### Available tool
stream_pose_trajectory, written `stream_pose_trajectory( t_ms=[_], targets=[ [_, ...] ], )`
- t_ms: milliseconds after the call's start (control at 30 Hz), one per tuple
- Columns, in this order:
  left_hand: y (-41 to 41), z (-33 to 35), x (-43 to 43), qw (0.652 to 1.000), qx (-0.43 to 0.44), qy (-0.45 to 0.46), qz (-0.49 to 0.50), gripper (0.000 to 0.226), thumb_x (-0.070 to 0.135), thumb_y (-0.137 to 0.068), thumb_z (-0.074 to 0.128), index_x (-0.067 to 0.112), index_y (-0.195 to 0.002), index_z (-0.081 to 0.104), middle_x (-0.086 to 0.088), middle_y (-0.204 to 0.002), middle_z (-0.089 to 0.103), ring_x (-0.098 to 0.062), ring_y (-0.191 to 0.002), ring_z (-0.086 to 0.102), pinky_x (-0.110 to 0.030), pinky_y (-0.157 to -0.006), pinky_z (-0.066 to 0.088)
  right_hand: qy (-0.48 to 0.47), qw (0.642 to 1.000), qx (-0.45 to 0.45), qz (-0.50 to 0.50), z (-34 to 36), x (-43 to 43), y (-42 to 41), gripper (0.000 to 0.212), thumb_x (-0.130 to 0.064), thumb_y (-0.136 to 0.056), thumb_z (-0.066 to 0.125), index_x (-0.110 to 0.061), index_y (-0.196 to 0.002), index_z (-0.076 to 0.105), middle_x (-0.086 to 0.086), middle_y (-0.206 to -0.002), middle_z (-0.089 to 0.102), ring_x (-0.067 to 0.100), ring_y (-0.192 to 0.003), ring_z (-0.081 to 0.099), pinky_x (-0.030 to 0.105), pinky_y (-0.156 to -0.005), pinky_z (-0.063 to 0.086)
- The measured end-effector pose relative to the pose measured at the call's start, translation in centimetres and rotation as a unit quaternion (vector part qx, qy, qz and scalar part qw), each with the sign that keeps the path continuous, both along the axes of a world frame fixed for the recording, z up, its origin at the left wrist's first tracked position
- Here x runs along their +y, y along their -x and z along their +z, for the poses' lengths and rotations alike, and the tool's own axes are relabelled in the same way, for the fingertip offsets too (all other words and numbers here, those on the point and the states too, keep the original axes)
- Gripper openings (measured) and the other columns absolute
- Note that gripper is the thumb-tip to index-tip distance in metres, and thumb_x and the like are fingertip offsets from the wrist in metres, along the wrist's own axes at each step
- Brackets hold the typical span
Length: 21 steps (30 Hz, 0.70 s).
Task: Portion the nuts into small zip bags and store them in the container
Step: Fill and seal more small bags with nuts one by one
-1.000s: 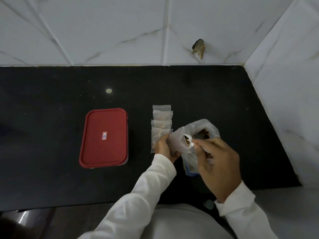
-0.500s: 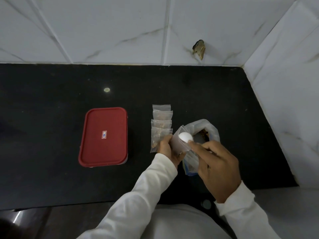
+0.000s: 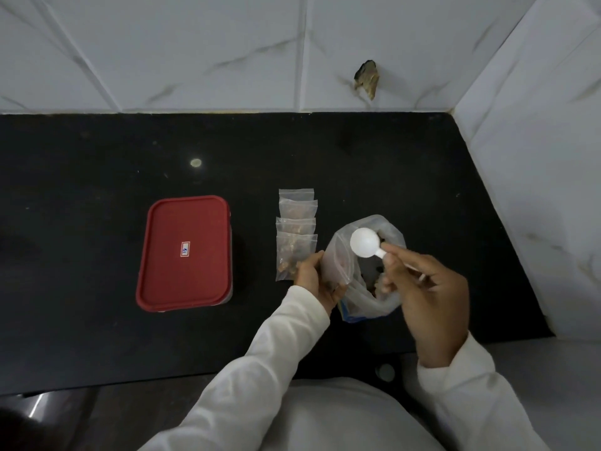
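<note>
Head view looks down on a black counter (image 3: 97, 320) set against a white tiled wall (image 3: 227, 53). The left hand (image 3: 313, 281) grips a small zip bag (image 3: 338, 265) by its side, fingers curled round the plastic, holding it upright with its mouth facing up. The right hand (image 3: 429, 297) pinches the handle of a white scoop (image 3: 366, 247) between thumb and fingertips. The scoop's round bowl hangs just above the zip bag's mouth. Behind both stands a larger nut bag (image 3: 367, 304), open at the top, with brown nuts dimly visible inside. Just left of the left hand, several filled bags (image 3: 296, 236) lie in an overlapping row on the counter. Further left sits the container (image 3: 185, 252), its red lid on, well apart from both hands.
</note>
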<state>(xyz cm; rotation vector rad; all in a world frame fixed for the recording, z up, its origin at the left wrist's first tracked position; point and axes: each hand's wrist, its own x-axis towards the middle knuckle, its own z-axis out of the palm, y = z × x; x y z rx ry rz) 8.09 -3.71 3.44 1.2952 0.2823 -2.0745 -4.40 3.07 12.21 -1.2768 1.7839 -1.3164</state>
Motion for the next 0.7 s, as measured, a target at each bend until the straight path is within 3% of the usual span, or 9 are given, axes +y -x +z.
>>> stream_pose_trajectory(
  t_ms=[67, 133, 267, 367, 433, 600, 700],
  targets=[
    [-0.2, -0.1, 0.1, 1.000, 0.003, 0.000, 0.001, 0.019, 0.022, -0.094, 0.055, 0.013, -0.108, 0.065, -0.011, -0.090, 0.065, -0.022, -0.071, 0.061, -0.021, -0.041, 0.049, -0.028, 0.994, -0.085, -0.070, -0.3, -0.4, 1.7, 0.017, -0.012, -0.090, 0.066, -0.019, -0.103, 0.074, 0.003, -0.076, 0.070, 0.005, -0.065, 0.064, 0.019, -0.064, 0.055],
    [-0.3, -0.4, 0.2, 1.000, 0.001, -0.002, 0.007, 0.022, 0.021, -0.095, 0.054, 0.012, -0.112, 0.065, -0.011, -0.089, 0.065, -0.021, -0.071, 0.062, -0.021, -0.041, 0.049, -0.043, 0.988, -0.095, -0.112, -1.5, -0.9, 4.0, 0.017, -0.012, -0.091, 0.065, -0.023, -0.101, 0.073, 0.001, -0.081, 0.072, 0.005, -0.067, 0.064, 0.020, -0.065, 0.057],
    [0.5, -1.0, 0.6, 1.000, -0.008, -0.007, 0.007, 0.028, 0.023, -0.096, 0.054, 0.011, -0.120, 0.063, -0.011, -0.092, 0.065, -0.019, -0.070, 0.061, -0.022, -0.041, 0.050, -0.088, 0.988, 0.111, -0.057, -5.4, -1.0, 7.7, 0.017, -0.015, -0.092, 0.063, -0.024, -0.104, 0.072, 0.001, -0.097, 0.071, 0.007, -0.074, 0.067, 0.027, -0.069, 0.059],
    [1.4, -1.6, 0.9, 1.000, -0.017, 0.001, 0.015, 0.026, 0.022, -0.095, 0.052, 0.012, -0.116, 0.062, -0.008, -0.078, 0.062, -0.017, -0.061, 0.058, -0.021, -0.041, 0.048, -0.063, 0.968, 0.239, 0.032, -7.5, -1.0, 8.6, 0.015, -0.010, -0.089, 0.066, -0.013, -0.101, 0.074, 0.003, -0.092, 0.068, 0.010, -0.077, 0.065, 0.026, -0.074, 0.056],
    [1.7, -2.1, 1.2, 1.000, -0.019, 0.003, 0.025, 0.024, 0.025, -0.095, 0.050, 0.013, -0.112, 0.062, -0.006, -0.073, 0.062, -0.016, -0.057, 0.056, -0.020, -0.042, 0.048, -0.063, 0.957, 0.270, 0.081, -8.4, -1.6, 8.4, 0.015, -0.007, -0.088, 0.067, -0.012, -0.101, 0.074, 0.004, -0.090, 0.067, 0.010, -0.078, 0.062, 0.023, -0.073, 0.054],
    [2.2, -3.5, 1.9, 0.997, -0.043, -0.018, 0.068, 0.021, 0.028, -0.096, 0.046, 0.016, -0.086, 0.060, -0.001, -0.056, 0.058, -0.013, -0.040, 0.053, -0.018, -0.038, 0.042, -0.123, 0.935, 0.294, 0.155, -10.0, -3.2, 7.0, 0.020, -0.008, -0.089, 0.064, -0.014, -0.105, 0.074, 0.007, -0.098, 0.064, 0.022, -0.088, 0.063, 0.038, -0.079, 0.054],
    [2.6, -3.9, 2.1, 0.994, -0.065, -0.024, 0.089, 0.020, 0.029, -0.096, 0.047, 0.014, -0.091, 0.060, -0.001, -0.060, 0.055, -0.013, -0.044, 0.051, -0.017, -0.038, 0.042, -0.124, 0.931, 0.297, 0.174, -10.2, -2.8, 6.7, 0.021, -0.003, -0.086, 0.065, -0.012, -0.101, 0.076, 0.010, -0.093, 0.064, 0.028, -0.084, 0.064, 0.044, -0.075, 0.055]
  ],
)
